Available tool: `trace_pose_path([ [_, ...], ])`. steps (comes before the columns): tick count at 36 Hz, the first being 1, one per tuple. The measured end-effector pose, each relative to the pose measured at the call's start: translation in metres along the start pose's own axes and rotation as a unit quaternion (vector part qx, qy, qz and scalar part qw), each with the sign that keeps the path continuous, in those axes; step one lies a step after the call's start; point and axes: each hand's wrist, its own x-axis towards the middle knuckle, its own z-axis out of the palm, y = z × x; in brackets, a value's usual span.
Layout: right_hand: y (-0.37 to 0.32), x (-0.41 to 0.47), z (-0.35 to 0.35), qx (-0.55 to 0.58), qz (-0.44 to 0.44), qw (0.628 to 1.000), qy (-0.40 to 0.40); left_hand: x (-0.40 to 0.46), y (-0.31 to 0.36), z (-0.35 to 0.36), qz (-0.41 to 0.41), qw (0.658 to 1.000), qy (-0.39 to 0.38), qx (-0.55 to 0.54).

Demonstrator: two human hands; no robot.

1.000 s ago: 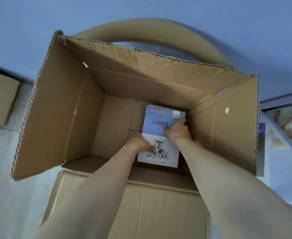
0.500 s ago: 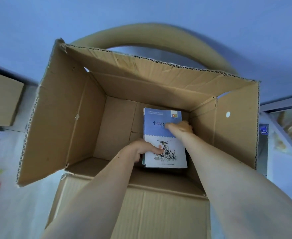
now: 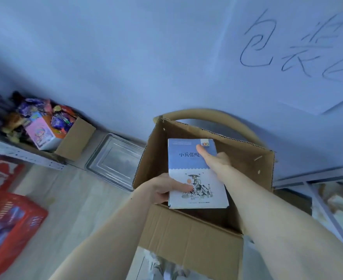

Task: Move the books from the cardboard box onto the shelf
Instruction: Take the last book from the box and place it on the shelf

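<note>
1. A stack of books (image 3: pixel 195 170), blue-and-white cover on top, is held over the open mouth of the cardboard box (image 3: pixel 188 241), in the centre-right of the frame.
2. The left hand (image 3: pixel 164 188) is closed on the stack's lower left edge, thumb lying on the cover and fingers hidden beneath.
3. The right hand (image 3: pixel 217 160) clasps the right edge higher up, thumb pressed on the blue band near the title.
4. The stack's long axis runs from the bottom of the frame toward the top, away from the person; both hands sit equally close, one on each long side.
5. A shelf (image 3: pixel 35 158) edge with perforated metal shows at the left of the frame, so the carry looks to go leftward, if that is the target.
6. How many books remain inside the box cannot be told.
</note>
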Motion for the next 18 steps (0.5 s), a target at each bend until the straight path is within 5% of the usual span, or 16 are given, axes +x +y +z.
trace_pose_path([
  [11,-0.133,-0.154,0.027,-0.031,-0.23,0.973,-0.004,-0.189,0.045,-0.017,0.19,0.979,0.067,-0.01],
  [18,-0.226,-0.262,0.113,-0.055,-0.375,0.924,-0.049,-0.314,0.047,-0.083,0.298,0.939,0.163,-0.051],
])
